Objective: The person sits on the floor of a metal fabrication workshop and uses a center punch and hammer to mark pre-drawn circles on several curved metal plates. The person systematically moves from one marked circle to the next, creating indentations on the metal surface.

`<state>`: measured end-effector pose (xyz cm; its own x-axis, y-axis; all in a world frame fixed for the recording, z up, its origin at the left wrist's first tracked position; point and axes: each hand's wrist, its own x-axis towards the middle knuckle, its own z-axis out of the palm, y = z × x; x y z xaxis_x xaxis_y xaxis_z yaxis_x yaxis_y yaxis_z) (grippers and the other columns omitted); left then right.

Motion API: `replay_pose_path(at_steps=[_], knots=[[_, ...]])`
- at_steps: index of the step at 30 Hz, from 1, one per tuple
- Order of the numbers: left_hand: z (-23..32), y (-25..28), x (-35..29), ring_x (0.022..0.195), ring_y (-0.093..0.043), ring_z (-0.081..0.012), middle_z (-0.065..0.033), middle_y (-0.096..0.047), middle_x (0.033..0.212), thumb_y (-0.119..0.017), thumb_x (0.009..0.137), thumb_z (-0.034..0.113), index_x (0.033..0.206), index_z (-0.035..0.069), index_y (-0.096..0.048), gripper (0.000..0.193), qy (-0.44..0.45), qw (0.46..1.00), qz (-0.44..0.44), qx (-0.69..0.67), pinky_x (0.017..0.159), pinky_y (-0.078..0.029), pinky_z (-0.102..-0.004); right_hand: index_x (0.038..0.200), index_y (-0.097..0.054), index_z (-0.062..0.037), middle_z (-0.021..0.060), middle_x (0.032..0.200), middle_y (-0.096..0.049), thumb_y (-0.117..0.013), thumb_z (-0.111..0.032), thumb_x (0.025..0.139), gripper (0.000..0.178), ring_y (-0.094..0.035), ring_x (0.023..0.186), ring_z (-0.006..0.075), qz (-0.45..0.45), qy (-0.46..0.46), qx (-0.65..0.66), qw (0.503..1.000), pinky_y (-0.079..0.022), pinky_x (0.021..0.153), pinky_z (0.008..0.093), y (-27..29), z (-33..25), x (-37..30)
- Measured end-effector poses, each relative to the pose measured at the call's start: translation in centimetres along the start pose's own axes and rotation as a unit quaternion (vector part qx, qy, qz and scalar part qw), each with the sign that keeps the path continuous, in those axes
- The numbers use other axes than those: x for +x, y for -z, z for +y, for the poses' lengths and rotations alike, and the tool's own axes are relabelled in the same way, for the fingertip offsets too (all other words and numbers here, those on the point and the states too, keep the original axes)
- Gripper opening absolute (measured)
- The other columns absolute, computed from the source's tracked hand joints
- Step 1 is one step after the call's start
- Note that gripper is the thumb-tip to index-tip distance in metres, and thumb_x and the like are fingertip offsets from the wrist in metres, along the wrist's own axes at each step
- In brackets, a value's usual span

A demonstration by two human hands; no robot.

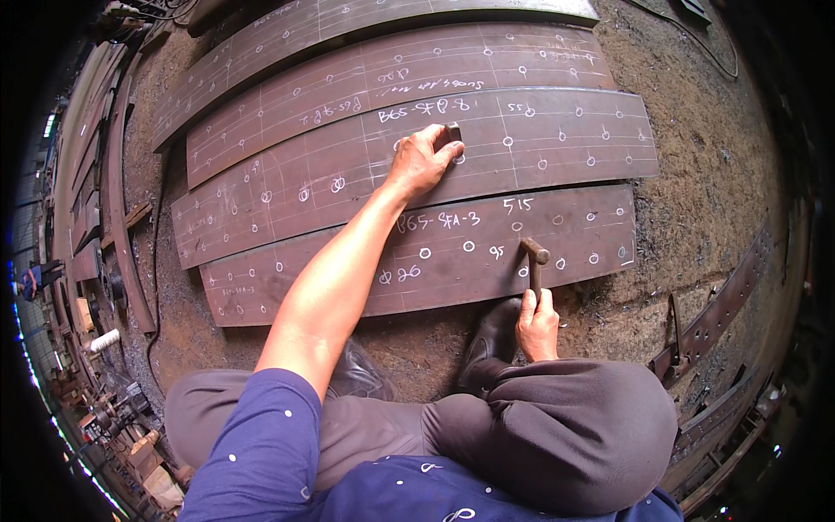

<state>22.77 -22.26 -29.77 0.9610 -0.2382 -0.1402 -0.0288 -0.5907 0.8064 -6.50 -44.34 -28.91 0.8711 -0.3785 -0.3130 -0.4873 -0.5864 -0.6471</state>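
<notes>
Reaching out ahead, my left hand is closed around a short dark metal punch. It rests on a long brown steel plate, beside a chalk-circled mark. My right hand grips the handle of a hammer. The hammer's head is raised over the right part of the nearest steel plate, apart from the punch. Both plates carry scribed lines, white chalk circles and handwriting. My fingers hide the punch's lower end.
Two more marked plates lie beyond, side by side. My dark boots are close to the nearest plate's edge. A drilled steel strip stretches along the right. Steel bars, a white roll and a cable are at left on dirt ground.
</notes>
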Motion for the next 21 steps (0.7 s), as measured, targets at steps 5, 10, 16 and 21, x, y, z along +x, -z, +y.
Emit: replay_pose_path(at_steps=[5,10,16,21], knots=[[0.4,-0.2,-0.3,0.099,-0.076,-0.031,-0.0143,-0.079,0.105,-0.075,0.094,0.036,0.116,0.007,-0.073,0.037,0.006,1.0,0.013,-0.002,0.09,-0.057,-0.042,0.114,-0.056,-0.0036,0.0298,0.085,-0.068,-0.055,-0.026,0.108,0.023,-0.067,0.082,0.0543,-0.001,-0.004,0.002,1.0,-0.051,0.068,0.0586,0.1,-0.1,0.0],[0.1,-0.3,-0.4,0.1,-0.077,-0.0319,-0.0152,-0.079,0.104,-0.076,0.094,0.035,0.117,0.007,-0.073,0.036,-0.004,1.0,0.022,-0.011,0.09,-0.058,-0.0425,0.114,-0.056,-0.0037,0.0299,0.085,-0.069,-0.055,-0.027,0.108,0.024,-0.067,0.083,0.0544,-0.004,-0.001,-0.009,1.0,-0.051,0.068,0.059,-0.1,0.2,0.0],[0.1,-0.3,-0.6,0.098,-0.077,-0.0285,-0.0138,-0.079,0.103,-0.074,0.095,0.038,0.117,0.007,-0.072,0.038,-0.007,1.0,0.016,-0.001,0.086,-0.057,-0.0406,0.115,-0.057,-0.0036,0.0299,0.085,-0.069,-0.055,-0.027,0.108,0.024,-0.067,0.083,0.0543,-0.008,-0.011,-0.003,1.0,-0.051,0.068,0.0588,0.1,0.1,-0.1],[0.0,-0.6,-1.1,0.096,-0.077,-0.0299,-0.0144,-0.079,0.101,-0.075,0.095,0.037,0.117,0.006,-0.072,0.038,-0.012,1.0,0.023,-0.005,0.084,-0.057,-0.0406,0.115,-0.057,-0.0032,0.0294,0.085,-0.069,-0.056,-0.027,0.108,0.025,-0.068,0.082,0.0534,-0.008,-0.014,-0.007,1.0,-0.051,0.067,0.0577,0.3,0.1,-0.5]])
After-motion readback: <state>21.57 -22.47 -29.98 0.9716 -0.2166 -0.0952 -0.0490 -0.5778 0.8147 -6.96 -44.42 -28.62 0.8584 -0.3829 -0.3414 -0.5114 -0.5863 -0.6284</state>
